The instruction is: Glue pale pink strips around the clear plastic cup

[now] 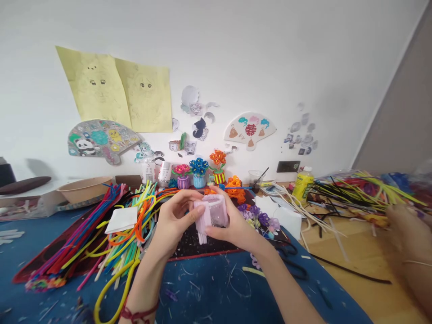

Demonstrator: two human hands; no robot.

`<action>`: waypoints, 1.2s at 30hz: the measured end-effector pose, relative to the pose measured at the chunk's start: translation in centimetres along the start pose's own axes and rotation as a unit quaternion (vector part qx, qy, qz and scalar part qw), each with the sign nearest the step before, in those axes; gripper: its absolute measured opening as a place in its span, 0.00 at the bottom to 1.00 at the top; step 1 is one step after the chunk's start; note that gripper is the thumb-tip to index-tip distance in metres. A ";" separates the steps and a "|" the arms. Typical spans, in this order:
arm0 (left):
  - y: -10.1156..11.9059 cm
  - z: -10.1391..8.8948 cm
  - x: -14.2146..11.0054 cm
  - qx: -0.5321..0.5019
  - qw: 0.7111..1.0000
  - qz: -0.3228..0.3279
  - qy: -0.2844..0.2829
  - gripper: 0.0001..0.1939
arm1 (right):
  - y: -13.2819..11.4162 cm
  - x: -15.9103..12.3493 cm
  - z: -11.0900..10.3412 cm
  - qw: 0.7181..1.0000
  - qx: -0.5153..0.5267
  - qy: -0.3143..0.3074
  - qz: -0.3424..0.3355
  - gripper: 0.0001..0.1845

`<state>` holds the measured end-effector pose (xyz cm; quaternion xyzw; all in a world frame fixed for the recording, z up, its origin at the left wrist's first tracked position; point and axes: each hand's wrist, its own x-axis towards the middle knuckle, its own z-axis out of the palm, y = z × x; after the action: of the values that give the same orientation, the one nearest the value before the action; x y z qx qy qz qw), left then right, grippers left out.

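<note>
In the middle of the head view, both hands hold a small clear cup partly wrapped in pale pink fuzzy pipe cleaners. My left hand is closed, its thumb pressing the upright pipe cleaners against the cup's left side. Around the cup's right side curls my right hand, with the thumb at the lower front. A few pipe cleaner ends stick out below. The fingers behind the cup are hidden. Purple looped pipe cleaner flowers lie right of my right hand.
Bundled coloured pipe cleaners cover the left side. Three potted pipe cleaner flowers stand by the wall. A yellow bottle is at the back right. Another person's blurred arm reaches in from the right, near more pipe cleaners.
</note>
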<state>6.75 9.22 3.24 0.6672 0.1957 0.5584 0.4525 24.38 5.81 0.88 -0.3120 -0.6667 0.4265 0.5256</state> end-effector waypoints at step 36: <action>0.3 0.1 -0.3 0.090 0.991 -0.017 -0.102 0.24 | -0.7 0.1 1.0 0.978 0.207 -0.021 0.016 0.61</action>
<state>6.64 8.81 3.36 0.7550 0.2096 0.4600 0.4177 23.44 5.35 1.52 -0.1977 -0.5699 0.5700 0.5578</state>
